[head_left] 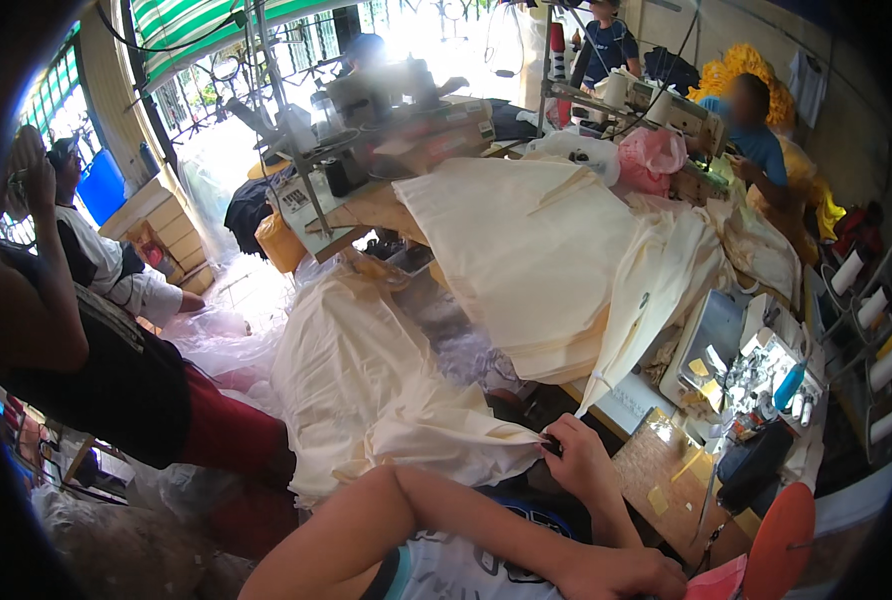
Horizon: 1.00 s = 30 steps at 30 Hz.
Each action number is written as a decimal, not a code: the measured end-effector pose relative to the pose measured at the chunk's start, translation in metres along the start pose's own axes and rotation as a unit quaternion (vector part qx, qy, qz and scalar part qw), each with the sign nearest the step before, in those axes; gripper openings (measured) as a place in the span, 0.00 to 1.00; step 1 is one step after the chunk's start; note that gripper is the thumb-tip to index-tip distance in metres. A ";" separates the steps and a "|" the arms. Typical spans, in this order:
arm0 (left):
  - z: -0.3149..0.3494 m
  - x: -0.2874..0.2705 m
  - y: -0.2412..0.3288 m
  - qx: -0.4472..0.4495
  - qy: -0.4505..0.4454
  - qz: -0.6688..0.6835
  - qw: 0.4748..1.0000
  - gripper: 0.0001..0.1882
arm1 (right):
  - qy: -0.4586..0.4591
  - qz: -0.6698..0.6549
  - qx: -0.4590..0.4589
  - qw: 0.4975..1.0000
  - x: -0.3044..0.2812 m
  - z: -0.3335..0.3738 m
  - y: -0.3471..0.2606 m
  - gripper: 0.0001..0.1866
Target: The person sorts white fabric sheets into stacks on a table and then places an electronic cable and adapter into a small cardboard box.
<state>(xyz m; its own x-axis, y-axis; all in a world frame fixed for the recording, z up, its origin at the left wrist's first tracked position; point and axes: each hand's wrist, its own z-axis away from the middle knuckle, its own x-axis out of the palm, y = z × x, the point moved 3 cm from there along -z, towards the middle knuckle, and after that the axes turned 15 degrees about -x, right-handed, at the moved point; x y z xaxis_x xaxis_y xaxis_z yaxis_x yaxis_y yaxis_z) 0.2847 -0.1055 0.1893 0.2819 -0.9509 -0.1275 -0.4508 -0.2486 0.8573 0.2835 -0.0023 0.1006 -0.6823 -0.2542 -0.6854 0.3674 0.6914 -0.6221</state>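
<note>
Cream fabric (356, 350) hangs in a large draped piece in front of me, one corner drawn out to the right. My right hand (578, 462) is closed in a pinch on that corner, and a small dark spot shows at the fingertips. The tip of a second cream piece (638, 300) comes down to the same fingers from the table. My left arm bends across my body. My left hand (621, 575) is curled closed at the lower edge, beside a pink piece (718, 580) and an orange disc (781, 540); what it holds, if anything, is hidden.
A stack of cream panels (516, 250) covers the table ahead. At right are a sewing machine (756, 375), a wooden board (671, 475) and thread cones (874, 308). A person in red shorts (231, 415) stands close at left; others sit or stand farther off.
</note>
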 end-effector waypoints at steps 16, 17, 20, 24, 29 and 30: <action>0.271 -0.118 -0.020 -0.533 0.376 -0.336 0.680 0.21 | 0.072 0.036 -0.103 0.991 -0.045 -0.021 -0.051 0.06; 0.282 -0.116 -0.014 -0.552 0.393 -0.329 0.657 0.21 | 0.081 0.065 -0.119 0.987 -0.054 -0.024 -0.059 0.05; 0.308 -0.117 0.042 -0.499 0.454 -0.372 0.638 0.17 | 0.146 0.046 -0.078 0.985 -0.079 -0.022 -0.067 0.06; 0.339 -0.099 0.117 -0.414 0.514 -0.395 0.639 0.11 | 0.202 -0.009 -0.113 0.973 -0.105 -0.028 -0.090 0.02; 0.343 -0.067 0.223 -0.343 0.493 -0.500 0.624 0.12 | 0.273 -0.135 -0.189 0.933 -0.131 -0.039 -0.118 0.06; 0.345 -0.058 0.237 -0.329 0.512 -0.460 0.647 0.13 | 0.265 -0.146 -0.197 0.933 -0.138 -0.042 -0.119 0.08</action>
<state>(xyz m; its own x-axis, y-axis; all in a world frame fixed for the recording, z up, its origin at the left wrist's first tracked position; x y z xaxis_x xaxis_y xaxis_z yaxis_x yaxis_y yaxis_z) -0.1305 -0.1730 0.2284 0.7400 0.2465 -0.6258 0.6689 -0.1711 0.7234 0.3069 -0.0210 0.2851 -0.9717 -0.1724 -0.1613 -0.0715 0.8661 -0.4947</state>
